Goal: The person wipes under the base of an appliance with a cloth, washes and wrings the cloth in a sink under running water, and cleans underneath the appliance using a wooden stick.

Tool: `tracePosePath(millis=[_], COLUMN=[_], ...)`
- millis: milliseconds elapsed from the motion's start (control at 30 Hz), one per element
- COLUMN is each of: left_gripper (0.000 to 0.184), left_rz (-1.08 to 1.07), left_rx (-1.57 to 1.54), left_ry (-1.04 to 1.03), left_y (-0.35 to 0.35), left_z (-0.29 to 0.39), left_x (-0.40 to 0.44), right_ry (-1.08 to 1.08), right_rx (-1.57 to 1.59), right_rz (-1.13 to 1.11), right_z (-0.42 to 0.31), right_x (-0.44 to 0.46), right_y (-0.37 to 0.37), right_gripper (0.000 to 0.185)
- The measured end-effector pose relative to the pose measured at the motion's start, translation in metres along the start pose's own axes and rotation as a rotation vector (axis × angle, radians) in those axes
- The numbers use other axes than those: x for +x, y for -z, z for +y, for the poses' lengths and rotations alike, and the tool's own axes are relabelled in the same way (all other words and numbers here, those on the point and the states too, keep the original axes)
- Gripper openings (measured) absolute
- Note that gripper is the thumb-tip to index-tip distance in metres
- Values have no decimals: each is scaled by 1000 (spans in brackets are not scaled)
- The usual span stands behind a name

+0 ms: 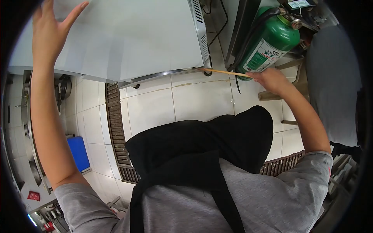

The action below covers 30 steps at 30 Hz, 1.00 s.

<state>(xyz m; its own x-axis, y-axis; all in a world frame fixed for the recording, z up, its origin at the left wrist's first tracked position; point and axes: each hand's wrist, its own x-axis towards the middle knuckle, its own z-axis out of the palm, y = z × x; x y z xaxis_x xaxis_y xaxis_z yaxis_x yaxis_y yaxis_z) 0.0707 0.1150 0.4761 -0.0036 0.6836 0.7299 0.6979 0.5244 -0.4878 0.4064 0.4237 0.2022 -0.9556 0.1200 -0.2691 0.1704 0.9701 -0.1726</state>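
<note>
My left hand (pixel 54 27) is raised at the upper left with its thumb and fingers apart, over or against the pale grey surface of a large appliance (pixel 136 35). My right hand (pixel 270 80) is closed around one end of a thin wooden stick (pixel 229 72). The stick points left, and its far end reaches the appliance's lower edge near a caster, where the tip is hard to make out. Just beyond my right hand stands a green fire extinguisher (pixel 278 33) with a black hose.
White floor tiles (pixel 202 97) lie below the appliance, with brown drain grates (pixel 115 124) at left and lower right. A blue object (pixel 79 153) is at the left. Beige chair legs (pixel 272 95) and a grey-covered item (pixel 332 81) stand at the right.
</note>
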Motion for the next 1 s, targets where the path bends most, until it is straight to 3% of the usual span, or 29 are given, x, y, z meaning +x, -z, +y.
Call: tracePosePath(millis=[33, 100, 233, 333, 400, 467, 700, 800, 867, 933, 1000], left_gripper=[72, 98, 98, 95, 92, 91, 89, 96, 66, 64, 64], left_rz=[1, -97, -4, -36, -195, -165, -274, -120, 73, -43, -102], left_rx=[3, 52, 31, 103, 37, 11, -81, -284, -512, -674, -1112], left_ry=[9, 88, 65, 124, 224, 210, 291, 454, 651, 903, 1308], left_y=[2, 4, 2, 13, 25, 22, 5, -27, -46, -58, -70], left_z=[1, 5, 13, 22, 23, 18, 10, 40, 73, 115, 159], left_x=[-1, -2, -3, -5, -4, -19, -110, -179, -226, -271, -316], right_ry=[-21, -41, -187, -185, -200, -179, -240, -297, -275, -272, -221], right_rx=[-14, -42, -48, -31, 46, 112, -77, -136, -160, -171, -121], right_rz=[-40, -78, -58, -262, -357, -286, -211, -249, -245, -268, -262], right_z=[-9, -25, -71, -139, -169, -174, -150, -151, -150, -164, -165], right_x=[2, 7, 16, 2, -3, -8, -70, -67, -54, -32, -21], right_y=[-1, -15, -57, -71, -90, -114, -58, -47, -38, -10, 2], right_gripper=[32, 31, 38, 51, 59, 64, 65, 61, 60, 48, 48])
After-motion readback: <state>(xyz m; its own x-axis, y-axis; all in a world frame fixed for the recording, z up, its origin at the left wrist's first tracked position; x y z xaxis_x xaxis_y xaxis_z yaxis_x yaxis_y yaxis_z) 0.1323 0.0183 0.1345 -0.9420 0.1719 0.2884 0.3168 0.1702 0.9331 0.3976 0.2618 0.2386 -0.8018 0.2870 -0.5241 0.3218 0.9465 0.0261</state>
